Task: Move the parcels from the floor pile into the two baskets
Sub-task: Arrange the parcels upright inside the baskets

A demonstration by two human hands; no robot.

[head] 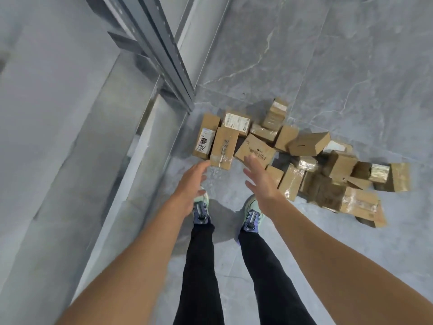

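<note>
**A:** Head view, looking straight down. Give me the count.

**B:** Two hands, both bare. The left hand [192, 184] reaches forward with straight, relaxed fingers and holds nothing. The right hand [260, 181] has its fingers spread wide and is empty too.

**A:** And the parcels [309, 141]?

**B:** All on the grey marbled floor [328, 55], a brown cardboard heap running from centre to right. I make it upwards of fifteen. The right end is too jumbled for an exact figure.

**A:** What's clearest?

**B:** Three at the left end. There's a labelled box [203, 141] with handwritten digits and a taped box [223, 147] just beside it. Next comes a printed box [255, 148], tilted.

**A:** How close are the hands?

**B:** The left fingertips sit at the taped box's near corner. The right fingertips overlap the printed box's near edge. I can't tell if either one touches.

**A:** What's around?

**B:** Two shoes [251, 215], mint and purple, are planted near the heap. Above them are two legs [201, 266] in black.

**A:** Anything in the way?

**B:** One grey metal upright [164, 55] comes down at the heap's left end, close by the labelled box. Pale panels run along the left side.
</note>
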